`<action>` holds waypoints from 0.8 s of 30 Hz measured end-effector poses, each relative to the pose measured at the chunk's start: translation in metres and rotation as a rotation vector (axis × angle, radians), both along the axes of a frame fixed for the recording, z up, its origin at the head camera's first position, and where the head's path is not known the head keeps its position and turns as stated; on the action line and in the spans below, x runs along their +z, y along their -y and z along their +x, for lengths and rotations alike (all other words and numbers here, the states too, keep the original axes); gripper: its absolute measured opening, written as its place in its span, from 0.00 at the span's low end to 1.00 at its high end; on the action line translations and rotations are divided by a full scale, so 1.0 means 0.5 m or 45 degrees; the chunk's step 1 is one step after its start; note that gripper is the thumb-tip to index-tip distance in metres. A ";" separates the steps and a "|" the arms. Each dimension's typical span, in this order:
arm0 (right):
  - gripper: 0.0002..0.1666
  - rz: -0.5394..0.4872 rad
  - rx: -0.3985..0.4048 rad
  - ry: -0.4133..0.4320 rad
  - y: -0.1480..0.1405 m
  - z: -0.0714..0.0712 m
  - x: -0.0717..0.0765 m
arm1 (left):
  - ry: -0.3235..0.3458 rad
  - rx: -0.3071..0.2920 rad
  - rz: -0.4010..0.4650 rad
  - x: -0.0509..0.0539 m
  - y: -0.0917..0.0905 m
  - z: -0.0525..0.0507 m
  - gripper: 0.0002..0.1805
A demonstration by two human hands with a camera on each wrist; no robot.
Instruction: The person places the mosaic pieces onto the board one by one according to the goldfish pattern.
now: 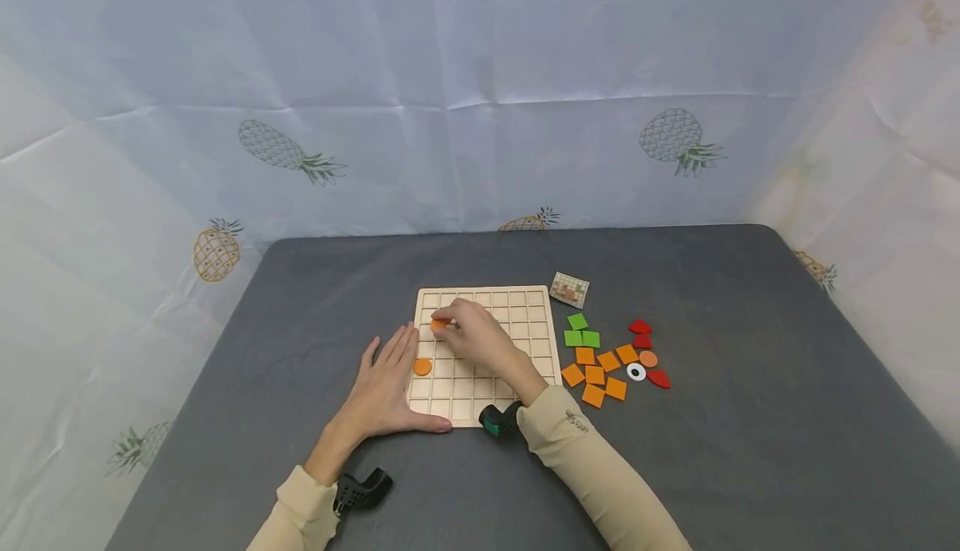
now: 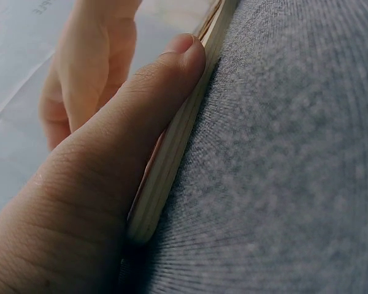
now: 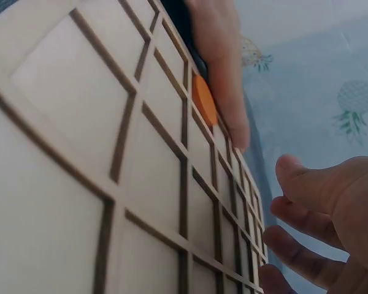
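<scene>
A square wooden grid board (image 1: 532,291) lies on the grey table. My left hand (image 1: 386,397) rests at its left side, fingers straight against the edge and thumb along the front edge; the left wrist view shows that thumb (image 2: 153,86) on the board's rim. One orange disc (image 1: 423,367) sits in a cell of the leftmost column, beside the left fingers. Over the upper left cells, my right hand (image 1: 480,338) pinches another orange disc (image 1: 438,326) between thumb and fingers. In the right wrist view its fingers hide the pinched disc.
Right of the board lie green squares (image 1: 573,338), several orange squares (image 1: 594,375), red pieces (image 1: 641,341), an orange-red disc (image 1: 648,358) and a white ring with a dark centre (image 1: 636,372). A small patterned card (image 1: 569,290) lies by the board's far right corner.
</scene>
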State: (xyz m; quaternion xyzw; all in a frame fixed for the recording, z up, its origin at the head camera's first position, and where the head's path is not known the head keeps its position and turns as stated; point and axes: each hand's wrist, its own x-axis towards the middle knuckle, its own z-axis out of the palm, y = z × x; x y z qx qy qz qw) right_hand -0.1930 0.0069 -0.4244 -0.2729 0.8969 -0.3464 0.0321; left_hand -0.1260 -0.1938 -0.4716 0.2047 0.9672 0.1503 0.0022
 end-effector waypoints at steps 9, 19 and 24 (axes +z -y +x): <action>0.14 0.093 -0.044 -0.050 0.033 -0.005 -0.019 | -0.034 -0.013 -0.007 0.003 0.001 0.002 0.81; 0.14 0.164 -0.091 -0.091 0.044 -0.004 -0.030 | -0.025 -0.004 -0.012 0.000 0.002 0.004 0.81; 0.15 0.181 -0.111 -0.092 0.042 -0.005 -0.031 | -0.024 -0.009 -0.005 0.001 0.000 0.002 0.81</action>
